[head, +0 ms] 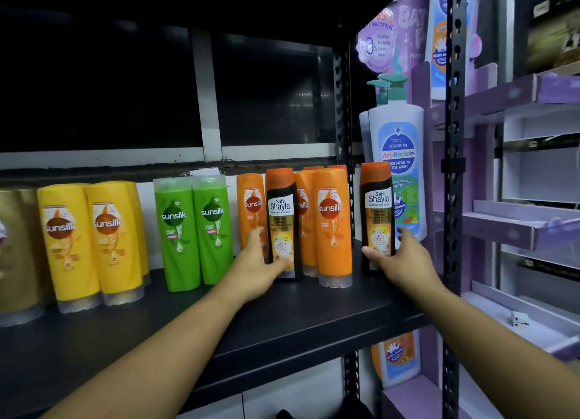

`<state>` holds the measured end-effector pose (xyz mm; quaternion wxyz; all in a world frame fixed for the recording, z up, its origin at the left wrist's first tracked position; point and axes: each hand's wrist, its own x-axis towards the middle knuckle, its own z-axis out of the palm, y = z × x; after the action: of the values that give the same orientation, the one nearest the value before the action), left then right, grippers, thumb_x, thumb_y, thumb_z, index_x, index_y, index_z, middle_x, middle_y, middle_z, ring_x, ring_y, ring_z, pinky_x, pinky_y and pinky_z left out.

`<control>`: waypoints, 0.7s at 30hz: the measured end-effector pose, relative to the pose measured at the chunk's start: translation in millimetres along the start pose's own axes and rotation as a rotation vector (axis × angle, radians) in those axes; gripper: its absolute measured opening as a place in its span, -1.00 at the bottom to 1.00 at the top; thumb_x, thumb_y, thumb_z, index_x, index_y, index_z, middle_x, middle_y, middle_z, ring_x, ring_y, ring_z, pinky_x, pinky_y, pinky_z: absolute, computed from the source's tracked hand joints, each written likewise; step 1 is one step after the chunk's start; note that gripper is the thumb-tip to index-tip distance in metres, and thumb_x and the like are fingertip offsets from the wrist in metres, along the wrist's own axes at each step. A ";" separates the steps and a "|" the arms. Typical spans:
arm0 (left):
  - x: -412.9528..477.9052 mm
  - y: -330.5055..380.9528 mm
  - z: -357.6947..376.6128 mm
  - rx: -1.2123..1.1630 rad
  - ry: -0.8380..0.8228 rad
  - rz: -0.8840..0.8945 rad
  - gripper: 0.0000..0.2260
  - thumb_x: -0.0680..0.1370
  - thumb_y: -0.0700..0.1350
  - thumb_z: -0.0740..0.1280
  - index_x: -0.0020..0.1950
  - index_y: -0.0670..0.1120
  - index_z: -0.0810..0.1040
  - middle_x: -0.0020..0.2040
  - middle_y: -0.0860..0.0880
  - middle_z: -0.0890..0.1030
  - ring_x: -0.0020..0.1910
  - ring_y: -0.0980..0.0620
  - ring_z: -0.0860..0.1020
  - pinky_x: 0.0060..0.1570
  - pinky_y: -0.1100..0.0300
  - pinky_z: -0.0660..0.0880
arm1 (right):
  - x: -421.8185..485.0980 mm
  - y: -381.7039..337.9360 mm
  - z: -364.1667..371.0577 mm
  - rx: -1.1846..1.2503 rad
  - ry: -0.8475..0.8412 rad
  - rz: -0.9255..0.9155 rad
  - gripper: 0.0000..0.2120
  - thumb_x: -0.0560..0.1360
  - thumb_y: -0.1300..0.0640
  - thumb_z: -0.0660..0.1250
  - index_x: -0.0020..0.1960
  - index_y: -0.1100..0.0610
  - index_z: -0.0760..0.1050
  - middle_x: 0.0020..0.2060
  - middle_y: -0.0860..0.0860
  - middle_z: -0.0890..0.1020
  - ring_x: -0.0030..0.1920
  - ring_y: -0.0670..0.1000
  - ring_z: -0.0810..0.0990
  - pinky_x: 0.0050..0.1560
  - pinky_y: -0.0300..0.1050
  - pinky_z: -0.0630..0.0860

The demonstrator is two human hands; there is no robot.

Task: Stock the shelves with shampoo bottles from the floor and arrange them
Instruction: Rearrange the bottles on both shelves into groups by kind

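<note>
Two tall black plastic shampoo bottles with orange caps stand upright on the black metal shelf board (pixel 282 321). The left black bottle (pixel 281 221) sits among the orange Sunsilk bottles (pixel 333 227), toward the right half of the shelf. The right black bottle (pixel 376 211) stands near the shelf's right end, by the perforated upright (pixel 452 199).

The left hand (pixel 259 263) wraps the lower body of the left bottle, thumb across its front. The right hand (pixel 397 257) grips the other bottle low down in the same way, fingers curled round its far side.

These bottles look stiff and glossy, so likely slippery. Full ones would carry some weight, yet one hand should manage each. Being tall and narrow, they would tip easily. A hold nearer mid-body probably steadies them better than one at the base, which may let the top sway into the neighbours. Green bottles (pixel 194 230) and yellow bottles (pixel 91 239) stand further left.
</note>
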<state>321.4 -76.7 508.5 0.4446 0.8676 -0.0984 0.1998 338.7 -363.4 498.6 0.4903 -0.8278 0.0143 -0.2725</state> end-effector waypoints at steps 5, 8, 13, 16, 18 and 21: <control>6.2 -0.9 4.3 0.072 -0.035 0.008 -0.29 0.53 0.03 0.51 0.55 0.13 0.17 0.32 0.08 0.55 0.29 0.02 0.57 0.37 -0.05 0.49 | -15.7 7.1 3.5 0.008 0.229 -0.255 -0.59 0.41 -0.02 0.56 0.12 0.03 0.43 0.04 -0.03 0.50 0.07 0.05 0.53 0.02 0.05 0.57; 4.4 1.8 1.5 0.059 -0.006 0.001 -0.29 0.52 -0.02 0.53 0.55 0.06 0.21 0.30 0.04 0.56 0.29 0.01 0.56 0.36 -0.03 0.49 | -23.7 4.9 2.6 0.000 0.147 -0.325 -0.81 0.45 0.06 0.51 -0.07 0.00 0.49 -0.14 -0.07 0.56 -0.10 -0.03 0.56 -0.10 -0.04 0.56; -9.8 18.3 -11.0 -0.102 -0.124 -0.079 -0.46 0.44 -0.14 0.61 0.29 -0.02 0.41 0.06 -0.04 0.64 -0.02 0.00 0.67 -0.14 0.05 0.65 | -44.2 -5.0 -8.7 0.096 0.062 -0.374 -0.89 0.51 0.14 0.43 -0.16 0.00 0.54 -0.23 -0.06 0.59 -0.23 -0.04 0.57 -0.16 -0.01 0.56; -18.8 26.8 -14.1 -0.198 -0.261 -0.061 -0.49 0.39 -0.19 0.63 0.24 -0.10 0.46 0.05 -0.20 0.66 -0.03 -0.12 0.71 -0.14 -0.03 0.67 | -72.5 -8.1 -10.5 0.204 -0.005 -0.367 -0.96 0.54 0.07 0.43 -0.06 -0.05 0.58 -0.16 -0.08 0.63 -0.13 -0.04 0.59 -0.04 0.04 0.59; -22.9 30.5 -11.7 -0.225 -0.335 -0.034 -0.50 0.37 -0.16 0.62 0.22 -0.14 0.49 0.11 -0.28 0.64 -0.01 -0.12 0.70 -0.15 0.02 0.68 | -92.8 -9.6 -7.2 0.234 -0.123 -0.344 -0.78 0.50 -0.10 0.44 0.13 -0.11 0.58 -0.06 -0.18 0.63 -0.01 -0.11 0.59 0.04 -0.04 0.57; -24.6 32.1 -5.0 -0.263 -0.418 -0.013 -0.55 0.38 -0.13 0.58 0.19 -0.21 0.55 0.12 -0.32 0.63 -0.01 -0.10 0.70 -0.10 0.02 0.69 | -108.7 -10.6 3.3 0.093 -0.245 -0.371 -0.35 0.41 -0.38 0.40 0.45 -0.30 0.32 0.21 -0.40 0.51 0.29 -0.22 0.45 0.30 -0.11 0.43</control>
<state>286.8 -91.5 524.0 0.5252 0.8253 -0.2077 -0.0014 245.2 -323.6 458.5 0.4674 -0.8197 -0.2103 -0.2558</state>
